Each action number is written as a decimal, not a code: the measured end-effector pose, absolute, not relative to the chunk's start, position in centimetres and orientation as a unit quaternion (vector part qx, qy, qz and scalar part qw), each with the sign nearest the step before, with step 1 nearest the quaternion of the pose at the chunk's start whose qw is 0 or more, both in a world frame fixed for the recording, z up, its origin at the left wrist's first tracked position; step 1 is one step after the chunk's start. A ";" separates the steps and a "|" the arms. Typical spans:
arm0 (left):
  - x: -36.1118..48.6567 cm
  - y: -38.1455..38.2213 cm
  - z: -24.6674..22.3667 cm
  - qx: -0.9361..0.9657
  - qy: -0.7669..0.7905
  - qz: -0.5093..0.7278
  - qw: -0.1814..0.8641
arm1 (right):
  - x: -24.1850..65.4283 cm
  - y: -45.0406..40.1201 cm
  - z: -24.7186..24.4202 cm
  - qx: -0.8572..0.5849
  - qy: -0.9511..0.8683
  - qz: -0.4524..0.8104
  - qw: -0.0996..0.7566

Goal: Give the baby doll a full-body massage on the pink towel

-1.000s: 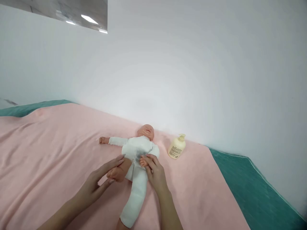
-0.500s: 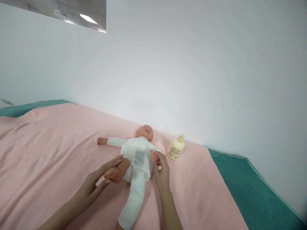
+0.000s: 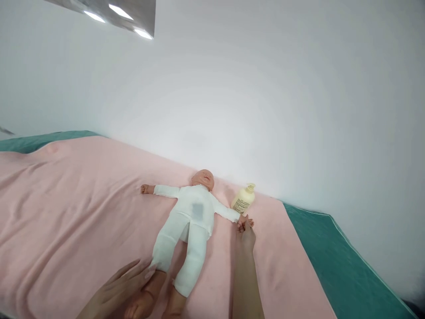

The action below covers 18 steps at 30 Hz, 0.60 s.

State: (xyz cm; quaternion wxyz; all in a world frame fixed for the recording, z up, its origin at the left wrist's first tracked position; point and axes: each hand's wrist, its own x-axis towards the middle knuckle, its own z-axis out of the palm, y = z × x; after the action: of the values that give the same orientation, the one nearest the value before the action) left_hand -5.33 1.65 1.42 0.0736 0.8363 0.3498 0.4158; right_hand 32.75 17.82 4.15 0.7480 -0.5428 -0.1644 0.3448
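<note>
A baby doll (image 3: 199, 206) in white cloth lies on its back, arms spread wide and both legs stretched toward me. A grey patch shows on its chest. My left hand (image 3: 128, 283) rests with outstretched fingers against the lower leg at the left, where the white cloth meets the bare foot. With closed fingers, my right hand (image 3: 248, 237) pinches the doll's hand (image 3: 245, 220) at the right. Just behind that spot stands a pale yellow pump bottle (image 3: 244, 199) with printed text, upright beside the doll's arm.
A pink blanket (image 3: 86, 199) with creases at the left lies under the doll. Green fabric (image 3: 325, 248) shows past its right edge and at the far left. The white wall (image 3: 232, 88) rises directly behind, with a reflective panel (image 3: 133, 13) at upper left.
The leg at the left has gone from bent up to straight, my left hand moving down with it. My right hand has drawn the doll's arm outward to the right, near the bottle.
</note>
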 end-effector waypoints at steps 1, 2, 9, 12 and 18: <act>-5.5 1.6 1.0 0.847 0.339 0.406 0.058 | 32.7 17.6 4.1 -0.543 -0.163 0.343 0.749; -5.6 1.5 0.7 0.858 0.327 0.395 0.038 | 32.6 17.3 4.1 -0.543 -0.164 0.338 0.751; -5.8 1.2 -0.1 0.893 0.286 0.346 -0.036 | 31.2 12.0 4.6 -0.599 -0.191 0.261 0.733; -6.2 0.7 -0.1 0.878 0.282 0.386 0.012 | 29.5 7.7 4.8 -0.653 -0.216 0.239 0.686; -7.1 2.7 2.2 0.681 0.471 0.494 0.266 | 23.9 -0.9 2.7 -0.670 -0.418 0.162 0.591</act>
State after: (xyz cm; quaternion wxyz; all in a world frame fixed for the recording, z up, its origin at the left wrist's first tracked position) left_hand -7.10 2.73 2.18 0.2660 0.6813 0.4706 0.4936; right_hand 23.89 -0.85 2.70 0.5912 -0.6705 -0.4179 0.1623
